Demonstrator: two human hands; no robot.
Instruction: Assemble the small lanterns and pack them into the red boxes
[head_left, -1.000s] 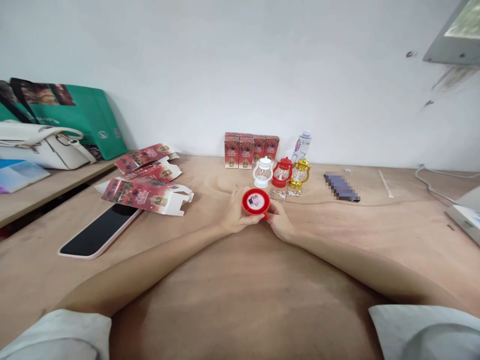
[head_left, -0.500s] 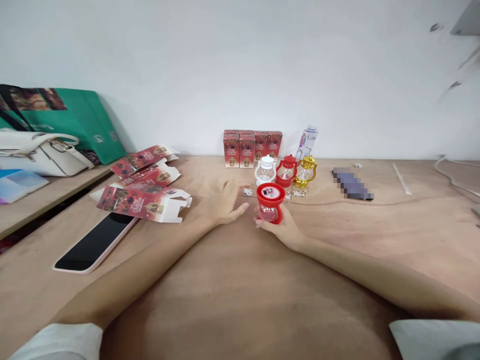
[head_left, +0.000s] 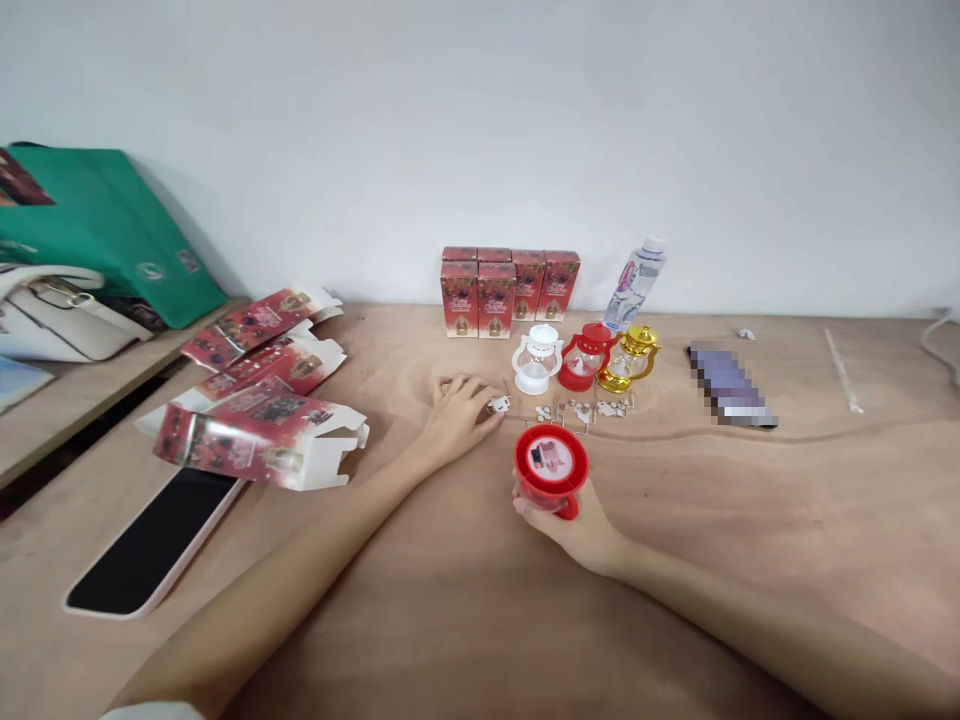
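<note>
My right hand (head_left: 581,530) grips a red toy lantern (head_left: 550,490) turned upside down, its open base showing a round pink-and-white disc inside. On the table, my left hand (head_left: 459,418) has thumb and forefinger closed around a small white part with thin wire (head_left: 499,404). To the right of that part lie several similar small white and metal parts (head_left: 583,411). Just behind them stand three upright lanterns: a white one (head_left: 537,360), a red one (head_left: 585,358) and a gold one (head_left: 628,360).
Several red printed boxes (head_left: 478,300) stand against the wall beside a clear bottle (head_left: 636,285). Flattened red boxes (head_left: 247,435) overlap a phone (head_left: 154,545) at left. A dark pixelated phone (head_left: 729,385) lies right. A white handbag (head_left: 56,315) and green bag (head_left: 112,230) sit far left.
My left hand has come down onto the small white part, and its fingers have closed in. The red lantern has moved nearer to me, its base tilting toward me. The camera view has shifted.
</note>
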